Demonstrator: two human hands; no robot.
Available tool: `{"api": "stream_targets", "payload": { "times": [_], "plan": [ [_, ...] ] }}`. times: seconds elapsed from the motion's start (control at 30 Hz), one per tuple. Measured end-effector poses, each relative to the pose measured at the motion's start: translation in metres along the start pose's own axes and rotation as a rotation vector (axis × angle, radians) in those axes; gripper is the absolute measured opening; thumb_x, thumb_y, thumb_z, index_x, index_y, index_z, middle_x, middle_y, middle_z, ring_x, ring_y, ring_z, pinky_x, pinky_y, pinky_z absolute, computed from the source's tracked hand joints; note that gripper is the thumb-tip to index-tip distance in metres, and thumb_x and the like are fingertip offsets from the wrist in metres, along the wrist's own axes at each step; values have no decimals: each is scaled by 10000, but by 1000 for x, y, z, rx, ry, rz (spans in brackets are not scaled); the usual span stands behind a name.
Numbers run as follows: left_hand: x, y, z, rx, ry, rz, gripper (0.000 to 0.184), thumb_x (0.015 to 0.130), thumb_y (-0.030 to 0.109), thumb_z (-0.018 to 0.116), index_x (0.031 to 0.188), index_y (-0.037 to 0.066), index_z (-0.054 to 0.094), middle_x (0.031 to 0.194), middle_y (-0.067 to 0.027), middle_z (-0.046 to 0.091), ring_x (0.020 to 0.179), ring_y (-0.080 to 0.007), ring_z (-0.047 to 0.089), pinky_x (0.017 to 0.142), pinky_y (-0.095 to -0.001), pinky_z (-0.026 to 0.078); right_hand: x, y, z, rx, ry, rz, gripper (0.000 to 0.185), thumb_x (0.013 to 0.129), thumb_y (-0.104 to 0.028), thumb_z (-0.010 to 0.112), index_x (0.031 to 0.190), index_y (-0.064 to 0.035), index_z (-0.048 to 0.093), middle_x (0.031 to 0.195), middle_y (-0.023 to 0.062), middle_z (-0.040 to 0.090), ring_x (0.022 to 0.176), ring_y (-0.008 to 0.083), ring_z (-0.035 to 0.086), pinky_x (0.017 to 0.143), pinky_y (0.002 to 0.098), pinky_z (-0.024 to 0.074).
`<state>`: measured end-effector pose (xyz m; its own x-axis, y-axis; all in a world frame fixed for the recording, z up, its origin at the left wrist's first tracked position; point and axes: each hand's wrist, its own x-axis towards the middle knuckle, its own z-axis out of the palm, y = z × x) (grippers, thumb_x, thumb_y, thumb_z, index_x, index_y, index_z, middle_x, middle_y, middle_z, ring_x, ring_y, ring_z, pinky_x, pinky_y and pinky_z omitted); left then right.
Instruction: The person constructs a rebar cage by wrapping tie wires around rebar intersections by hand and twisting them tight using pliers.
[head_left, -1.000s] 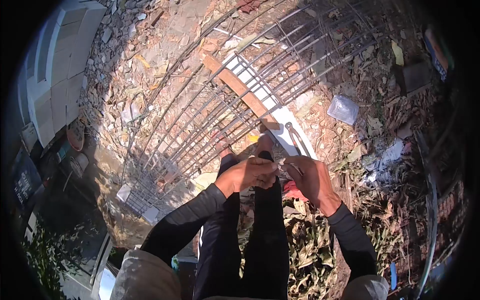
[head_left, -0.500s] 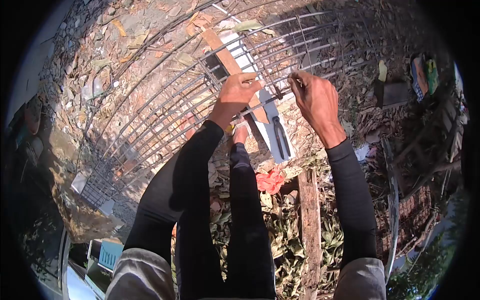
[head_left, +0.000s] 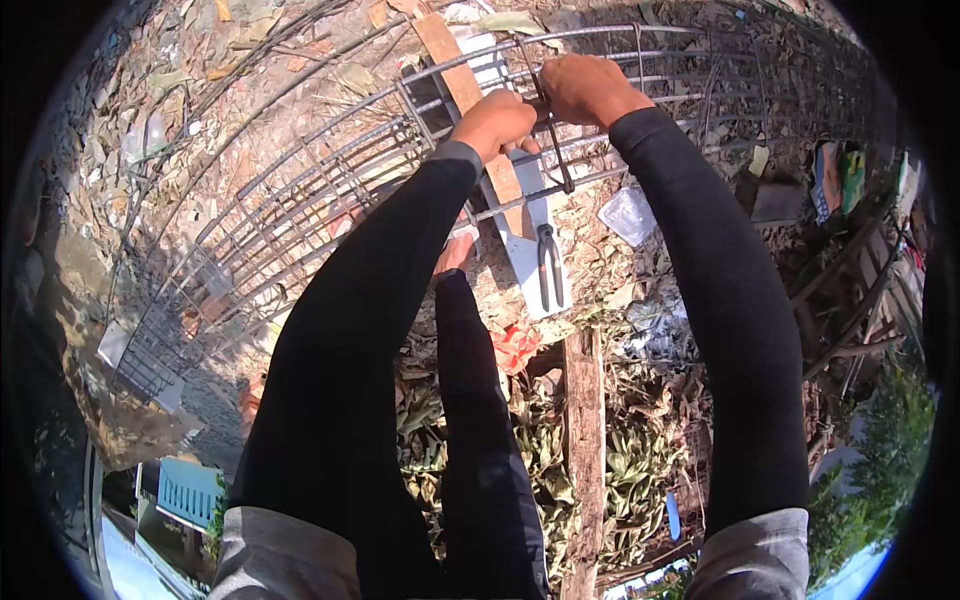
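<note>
A long rebar cage (head_left: 330, 130) of thin steel bars stretches across the ground before me. Both hands are at one dark stirrup (head_left: 560, 155) of it. My left hand (head_left: 497, 124) is closed against its near-left side, fingertips partly hidden. From the right, my right hand (head_left: 588, 86) closes around the upper part of the same stirrup, knuckles up. Under the cage lie a brown wooden strip (head_left: 455, 70) and a white board (head_left: 535, 215). Black-handled pincers (head_left: 550, 268) rest on the board's near end, below the hands.
My foot (head_left: 457, 252) is beside the board. A clear plastic container (head_left: 630, 215) lies right of the pincers. Nearer are a red crumpled piece (head_left: 515, 348) and a weathered timber (head_left: 584, 430) among dry leaves. A dark block (head_left: 778, 203) sits at the right.
Both hands have moved up and farther along the stirrup, the right one also leftward, so they are closer together. The view has shifted slightly; the pincers stay on the board.
</note>
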<state>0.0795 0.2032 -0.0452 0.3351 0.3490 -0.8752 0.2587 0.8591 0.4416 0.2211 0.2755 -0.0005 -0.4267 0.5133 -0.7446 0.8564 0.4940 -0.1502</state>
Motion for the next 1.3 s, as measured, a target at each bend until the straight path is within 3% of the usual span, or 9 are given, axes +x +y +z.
{"api": "stream_targets", "payload": {
  "times": [0.2, 0.3, 0.47, 0.63, 0.77, 0.87, 1.13, 1.27, 1.3],
  "plan": [
    [-2, -5, 1, 0, 4, 32, 221, 974, 106, 431, 1055, -7, 603, 829, -170, 734, 532, -117, 549, 474, -327, 380, 23, 8, 5, 177, -298, 25, 372, 839, -320, 727, 975, 23, 775, 1027, 267, 752, 949, 405, 747, 833, 466, 581],
    [0, -9, 3, 85, 35, 64, 306, 1024, 184, 479, 1160, -17, 664, 719, -135, 725, 537, -113, 577, 489, -314, 419, 16, 16, 21, 382, -176, 110, 434, 819, -351, 703, 969, 51, 767, 1021, 298, 739, 953, 444, 734, 844, 478, 570],
    [6, -12, 8, 125, 98, 164, 323, 1008, 307, 611, 1055, 27, 764, 725, -98, 735, 574, -150, 638, 591, -348, 498, -33, 1, 51, 726, 150, 393, 420, 904, -379, 704, 1031, 14, 780, 1052, 295, 740, 998, 464, 723, 907, 486, 560],
    [15, -19, 9, 176, 151, 210, 380, 1012, 362, 649, 1113, 17, 773, 707, -57, 670, 585, -136, 591, 592, -333, 471, -61, -23, 92, 1187, 356, 502, 314, 974, -324, 707, 1063, -31, 780, 840, 84, 752, 703, 166, 665, 675, 329, 527],
    [22, -25, 9, 153, 181, 216, 357, 986, 373, 682, 1084, 46, 788, 683, -70, 688, 579, -161, 624, 607, -353, 500, -71, -31, 101, 1591, 283, 697, 325, 1005, -303, 693, 1149, -11, 698, 812, 6, 706, 636, 102, 612, 526, 250, 446],
    [27, -25, 6, 90, 140, 213, 315, 988, 350, 691, 1040, 53, 785, 651, -41, 647, 549, -142, 579, 555, -344, 462, -66, -7, 118, 1883, -43, 487, 284, 1011, -302, 688, 1059, -22, 707, 770, -8, 673, 592, 66, 555, 503, 233, 424],
    [10, -13, 0, 54, 41, 118, 363, 1031, 362, 654, 1109, 15, 724, 652, 18, 532, 504, -81, 437, 455, -273, 337, -57, -2, 68, 1462, -17, 623, 263, 943, -266, 734, 962, -4, 741, 789, 32, 692, 585, 84, 561, 512, 257, 453],
    [6, -6, -7, 148, -48, 82, 441, 1040, 418, 613, 1071, -9, 719, 662, 0, 557, 477, -88, 433, 421, -285, 310, -32, 6, 67, 628, -12, 462, 374, 870, -311, 752, 1020, 31, 766, 1035, 234, 770, 934, 375, 760, 848, 440, 590],
    [12, -8, -9, 187, -72, 78, 456, 1041, 432, 604, 1057, -9, 717, 670, -3, 565, 473, -88, 429, 417, -286, 303, -37, -4, 56, 544, 30, 479, 340, 865, -265, 727, 1059, 10, 774, 1114, 287, 737, 1106, 439, 705, 962, 477, 561]
  ]
}}
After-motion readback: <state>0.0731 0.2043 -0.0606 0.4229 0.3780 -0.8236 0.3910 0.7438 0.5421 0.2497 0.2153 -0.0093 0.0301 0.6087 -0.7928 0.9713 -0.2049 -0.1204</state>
